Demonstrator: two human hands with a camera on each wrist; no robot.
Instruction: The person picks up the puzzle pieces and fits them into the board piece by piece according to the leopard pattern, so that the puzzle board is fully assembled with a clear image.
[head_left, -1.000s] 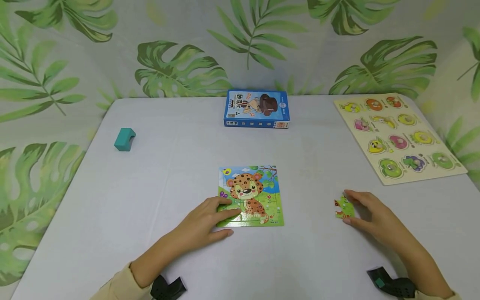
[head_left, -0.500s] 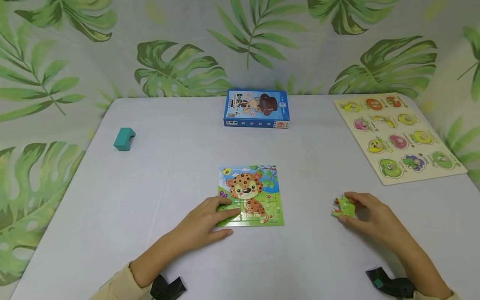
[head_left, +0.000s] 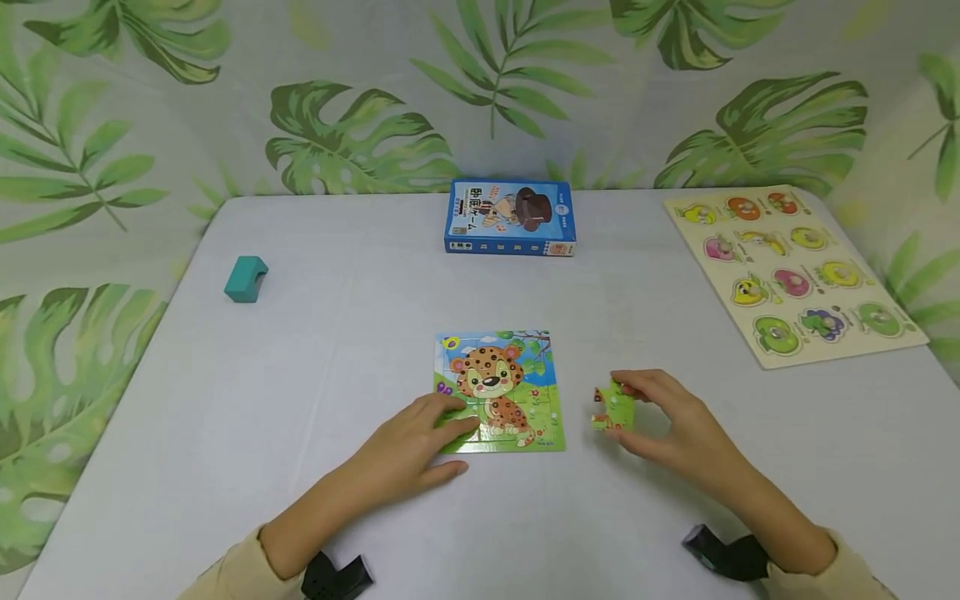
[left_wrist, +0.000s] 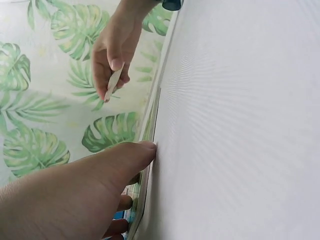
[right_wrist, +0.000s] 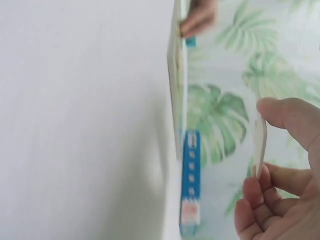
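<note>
In the head view a leopard jigsaw puzzle (head_left: 507,392) lies flat near the table's middle. My left hand (head_left: 408,437) rests on its lower left part with relaxed fingers, hiding that corner; the thumb lies by the near edge. To the puzzle's right, my right hand (head_left: 678,425) pinches a green puzzle piece (head_left: 618,408) with red and brown patches between thumb and fingers. The right wrist view shows this puzzle piece (right_wrist: 260,145) edge-on, raised above the table. Seen from the left wrist, the left thumb (left_wrist: 135,157) lies along the puzzle's edge.
A blue box (head_left: 510,218) stands at the table's back edge, beyond the puzzle. On the right lies a fruit peg board (head_left: 757,333). A teal block (head_left: 243,279) with a curved notch sits at the far left. Leaf-patterned cloth (head_left: 360,142) hangs behind the white table.
My right hand has carried the puzzle piece leftward, much closer to the jigsaw puzzle. The left hand stays on the puzzle. The head view has shifted slightly.
</note>
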